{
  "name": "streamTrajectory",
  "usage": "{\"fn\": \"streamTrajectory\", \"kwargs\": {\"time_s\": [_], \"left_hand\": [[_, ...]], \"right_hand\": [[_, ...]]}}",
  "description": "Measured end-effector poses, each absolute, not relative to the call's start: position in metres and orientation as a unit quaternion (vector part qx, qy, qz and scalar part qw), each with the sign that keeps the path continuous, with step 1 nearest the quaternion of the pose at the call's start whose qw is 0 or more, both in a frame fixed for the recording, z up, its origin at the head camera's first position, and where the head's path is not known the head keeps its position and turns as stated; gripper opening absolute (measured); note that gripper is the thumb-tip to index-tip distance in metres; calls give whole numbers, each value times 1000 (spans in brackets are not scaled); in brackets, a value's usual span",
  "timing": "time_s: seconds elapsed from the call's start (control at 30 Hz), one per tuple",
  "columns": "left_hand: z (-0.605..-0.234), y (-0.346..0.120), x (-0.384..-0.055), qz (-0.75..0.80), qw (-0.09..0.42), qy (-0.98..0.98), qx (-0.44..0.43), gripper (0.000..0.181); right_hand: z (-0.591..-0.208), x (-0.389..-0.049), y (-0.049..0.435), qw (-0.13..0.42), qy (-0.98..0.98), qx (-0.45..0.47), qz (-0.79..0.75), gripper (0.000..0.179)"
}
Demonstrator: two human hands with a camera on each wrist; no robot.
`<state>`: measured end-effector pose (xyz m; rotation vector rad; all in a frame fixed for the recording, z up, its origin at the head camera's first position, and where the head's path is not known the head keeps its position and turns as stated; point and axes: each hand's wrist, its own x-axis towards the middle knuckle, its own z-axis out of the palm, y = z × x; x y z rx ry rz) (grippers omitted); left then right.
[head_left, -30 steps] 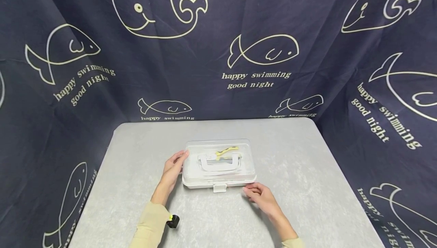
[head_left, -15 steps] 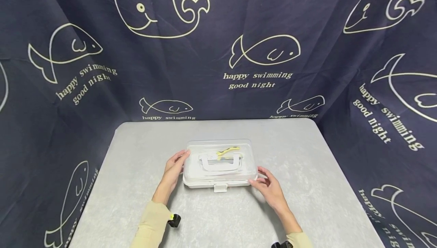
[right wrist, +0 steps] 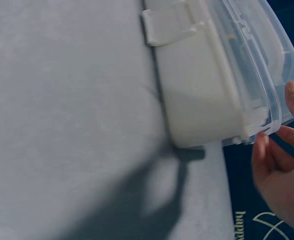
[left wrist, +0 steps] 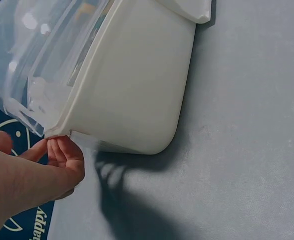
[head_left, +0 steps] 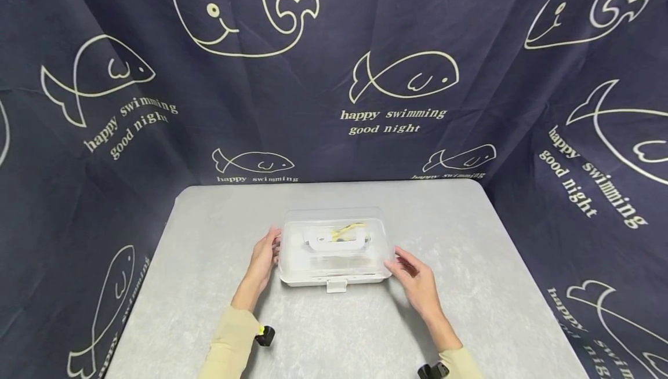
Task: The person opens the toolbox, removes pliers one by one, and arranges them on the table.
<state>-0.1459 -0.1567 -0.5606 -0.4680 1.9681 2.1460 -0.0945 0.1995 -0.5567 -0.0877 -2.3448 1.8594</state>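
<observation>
Two hands flank the box (head_left: 334,251) at mid-counter (head_left: 209,240), its long axis running left to right across you and the white latch (head_left: 336,285) facing you. Your left hand (head_left: 263,260) pinches the rim at the left end, fingertips (left wrist: 62,150) curled under the edge; your right hand (head_left: 414,277) curls its fingers at the clear lid (head_left: 334,234) on the right end. Inside, under the white handle (head_left: 336,244), lies a yellow item (head_left: 348,229), too dim to name.

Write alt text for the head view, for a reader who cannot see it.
Two hands lift the clear lid of a white plastic box on a grey table, left hand and right hand at its ends. A yellow item shows inside; whale-print cloth behind.
</observation>
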Motion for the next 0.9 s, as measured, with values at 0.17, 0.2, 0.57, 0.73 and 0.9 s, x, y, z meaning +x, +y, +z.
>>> {"fn": "streamTrajectory", "kwargs": {"time_s": [0.17,0.2,0.57,0.73,0.9], "left_hand": [[-565,-158,-147,711,88,679,-162,45],[-566,-158,-147,709,84,681,-162,44],[-572,-157,-154,701,64,692,-162,54],[-573,-157,-154,700,62,693,-161,55],[-573,-157,-155,702,53,692,-159,51]], "right_hand": [[-544,-102,202,70,-763,-16,642,47],[-543,-103,203,67,-762,-10,644,49],[-517,-114,201,146,-789,78,591,45],[-497,-120,198,157,-813,85,553,34],[-491,-131,198,153,-804,95,567,30]]}}
